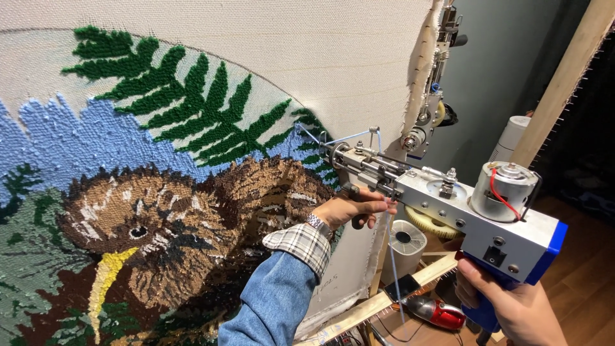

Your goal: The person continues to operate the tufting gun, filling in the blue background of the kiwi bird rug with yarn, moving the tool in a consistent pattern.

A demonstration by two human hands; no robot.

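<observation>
Both hands grip the tufting gun (448, 205), left hand (349, 208) on its front handle, right hand (512, 307) on the rear grip, needle pressed at the blue patch beside the fern (205, 109) on the cloth (288, 45).

Silver-blue tufting gun (448, 205), needle seemingly touching tufted cloth (192, 160)

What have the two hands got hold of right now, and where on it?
Both hold the tufting gun. The right hand grips its blue rear handle; the left hand wraps its fingers around the front grip under the barrel.
</observation>
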